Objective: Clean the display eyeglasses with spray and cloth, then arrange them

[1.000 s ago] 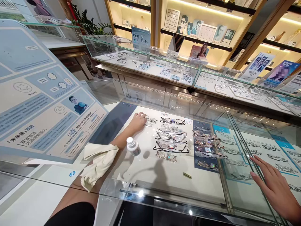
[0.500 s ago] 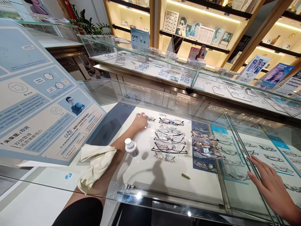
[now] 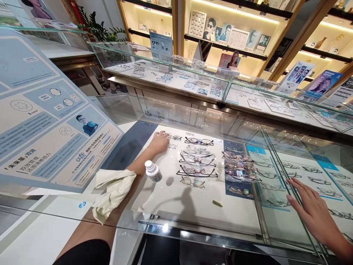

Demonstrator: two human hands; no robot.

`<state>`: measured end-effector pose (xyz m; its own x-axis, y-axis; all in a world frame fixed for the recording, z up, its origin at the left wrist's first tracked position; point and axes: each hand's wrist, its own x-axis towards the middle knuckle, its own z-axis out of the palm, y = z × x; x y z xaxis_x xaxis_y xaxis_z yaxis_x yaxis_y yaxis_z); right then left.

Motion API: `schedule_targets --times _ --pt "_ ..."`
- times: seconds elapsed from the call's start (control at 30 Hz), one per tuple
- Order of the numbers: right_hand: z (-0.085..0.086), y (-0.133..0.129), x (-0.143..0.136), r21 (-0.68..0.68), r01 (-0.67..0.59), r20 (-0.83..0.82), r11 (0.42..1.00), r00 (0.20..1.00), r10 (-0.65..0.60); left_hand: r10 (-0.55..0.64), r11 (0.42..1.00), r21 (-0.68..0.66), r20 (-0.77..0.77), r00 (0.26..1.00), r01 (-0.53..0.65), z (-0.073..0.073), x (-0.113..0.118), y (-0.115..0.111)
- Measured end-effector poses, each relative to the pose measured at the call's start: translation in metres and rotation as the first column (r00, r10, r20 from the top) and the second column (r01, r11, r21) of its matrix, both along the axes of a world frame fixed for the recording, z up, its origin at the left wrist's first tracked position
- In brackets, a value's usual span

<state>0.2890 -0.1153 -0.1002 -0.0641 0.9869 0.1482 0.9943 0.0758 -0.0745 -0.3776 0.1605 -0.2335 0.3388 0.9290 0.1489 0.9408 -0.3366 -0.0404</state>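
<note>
Fingers of my right hand (image 3: 316, 210) stretch forward, thumb apart, at the edge of a glass panel (image 3: 280, 226). My left arm (image 3: 142, 162), cream cloth (image 3: 114, 189) draped over its forearm, extends past a white bottle (image 3: 153, 172); the left hand (image 3: 159, 142) arches palm down, and I cannot tell whether its fingers grip. Against them, thin-rimmed, clear-lensed eyeglasses (image 3: 177, 137), partly hidden, show toward the far side of the white table (image 3: 237, 217).

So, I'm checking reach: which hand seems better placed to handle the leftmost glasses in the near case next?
Left, most likely: the left hand is close beside those glasses, while the right hand is well off to the right.
</note>
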Motion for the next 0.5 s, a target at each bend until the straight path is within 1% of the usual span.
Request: schedule_targets --times 0.1,0.23,0.4,0.5 --pt "-0.002 0.001 0.002 0.010 -0.008 -0.004 1.000 1.000 0.009 -0.015 1.000 -0.004 -0.012 1.000 0.015 0.005 -0.001 -0.002" --pt "-0.003 0.002 0.004 0.015 -0.017 -0.010 1.000 1.000 0.017 -0.025 1.000 -0.003 -0.010 1.000 0.025 0.012 0.003 -0.002" --pt "-0.002 0.003 0.000 0.006 0.011 -0.012 1.000 1.000 -0.011 -0.023 1.000 0.014 0.000 1.000 0.023 0.017 0.009 0.000" --pt "-0.001 0.004 -0.003 0.007 0.014 -0.007 1.000 1.000 -0.014 -0.004 1.000 0.028 0.000 1.000 0.004 0.023 0.012 -0.004"
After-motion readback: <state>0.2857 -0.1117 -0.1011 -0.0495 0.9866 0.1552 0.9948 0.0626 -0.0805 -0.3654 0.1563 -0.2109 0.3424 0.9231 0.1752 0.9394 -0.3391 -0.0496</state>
